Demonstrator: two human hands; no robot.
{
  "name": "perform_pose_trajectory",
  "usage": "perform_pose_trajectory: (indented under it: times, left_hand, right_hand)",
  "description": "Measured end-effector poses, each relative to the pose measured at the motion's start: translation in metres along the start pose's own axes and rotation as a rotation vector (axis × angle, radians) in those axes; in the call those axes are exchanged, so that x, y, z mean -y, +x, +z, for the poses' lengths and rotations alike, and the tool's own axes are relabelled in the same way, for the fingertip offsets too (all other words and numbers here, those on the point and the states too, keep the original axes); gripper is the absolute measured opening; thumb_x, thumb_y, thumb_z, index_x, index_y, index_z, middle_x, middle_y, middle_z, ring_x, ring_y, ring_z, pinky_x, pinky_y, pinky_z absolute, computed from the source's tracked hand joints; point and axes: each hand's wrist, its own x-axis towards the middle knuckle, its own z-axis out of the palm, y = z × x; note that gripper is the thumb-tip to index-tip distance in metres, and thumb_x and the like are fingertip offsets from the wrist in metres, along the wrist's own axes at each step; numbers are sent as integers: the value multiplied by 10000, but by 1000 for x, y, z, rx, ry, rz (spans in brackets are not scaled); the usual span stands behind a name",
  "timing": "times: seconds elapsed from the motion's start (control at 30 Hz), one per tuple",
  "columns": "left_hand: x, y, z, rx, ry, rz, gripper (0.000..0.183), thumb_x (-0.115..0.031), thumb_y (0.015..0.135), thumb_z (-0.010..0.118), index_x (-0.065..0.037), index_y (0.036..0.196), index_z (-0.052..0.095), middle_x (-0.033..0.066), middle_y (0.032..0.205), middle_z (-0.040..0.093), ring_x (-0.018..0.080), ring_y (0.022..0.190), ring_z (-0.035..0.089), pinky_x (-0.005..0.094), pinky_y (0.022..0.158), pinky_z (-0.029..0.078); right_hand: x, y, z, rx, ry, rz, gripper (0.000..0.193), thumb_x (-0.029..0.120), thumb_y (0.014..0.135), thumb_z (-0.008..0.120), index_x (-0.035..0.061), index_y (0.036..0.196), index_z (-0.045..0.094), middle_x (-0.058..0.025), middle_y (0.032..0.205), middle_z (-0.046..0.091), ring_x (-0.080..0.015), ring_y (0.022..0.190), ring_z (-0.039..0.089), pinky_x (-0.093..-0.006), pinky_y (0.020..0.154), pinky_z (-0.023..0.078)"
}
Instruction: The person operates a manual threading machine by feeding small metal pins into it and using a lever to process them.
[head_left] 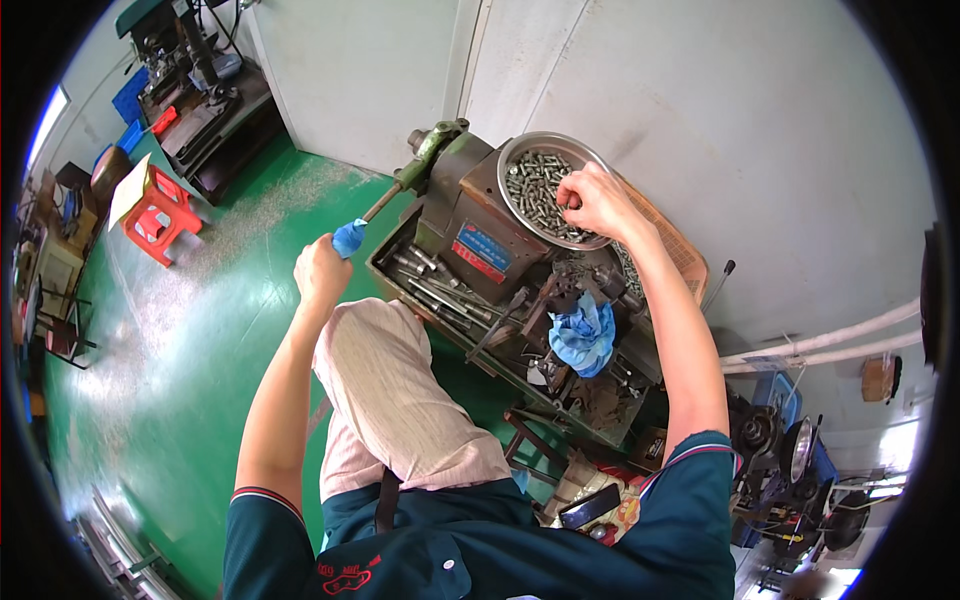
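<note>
My left hand is closed round the end of a machine lever, whose grip is wrapped in blue cloth. The lever runs up to a green bracket on the machine. On top of the machine sits a round metal bowl full of small metal pins. Over the bowl's right side my right hand has its fingers bent and pinched together, close to the pins. What lies between those fingertips is too small to make out.
Long metal tools lie in the machine's tray. A crumpled blue cloth hangs on the machine's front, beside an orange-brown basket. A phone rests near my right elbow. A red stool and a drill press stand at the far left.
</note>
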Motion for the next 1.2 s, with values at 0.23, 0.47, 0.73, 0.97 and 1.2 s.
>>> perform_pose_trajectory:
  times: [0.23, 0.47, 0.73, 0.97, 1.2]
  left_hand:
    - [-1, 0, 0, 28, -37, -15, 144, -107, 647, 517, -56, 766, 581, 193, 729, 577, 365, 731, 547, 430, 649, 429]
    - [-2, 0, -2, 34, -7, -22, 156, -81, 631, 531, -53, 775, 584, 173, 737, 590, 337, 722, 568, 403, 647, 449]
    - [-5, 0, -2, 11, -2, -13, 174, -83, 634, 532, -57, 797, 587, 173, 745, 590, 338, 730, 564, 403, 651, 446]
    - [-3, -1, 1, 18, -17, -15, 139, -101, 646, 524, -52, 766, 574, 182, 741, 582, 353, 728, 555, 416, 646, 438]
    - [-4, -1, -2, 14, 11, -3, 140, -111, 647, 522, -59, 765, 577, 181, 737, 584, 354, 730, 556, 420, 648, 439]
  right_hand:
    - [-7, -9, -7, -78, 29, -17, 145, 113, 587, 586, 43, 707, 547, -67, 681, 529, -191, 711, 488, -310, 658, 416]
    - [-61, -59, -25, -428, 533, 309, 145, 41, 629, 577, 17, 772, 564, -26, 657, 559, -105, 630, 523, -233, 578, 422]
    - [-61, -80, 79, -312, 788, 541, 102, 4, 620, 612, -16, 716, 585, -33, 645, 580, -86, 612, 530, -220, 588, 428]
    - [-51, -70, 100, -280, 895, 566, 145, 7, 595, 613, -34, 733, 598, -57, 659, 599, -96, 601, 547, -220, 584, 435]
    - [-55, -70, 106, -298, 920, 573, 134, 2, 602, 610, -39, 730, 601, -68, 673, 609, -103, 608, 557, -224, 582, 440]
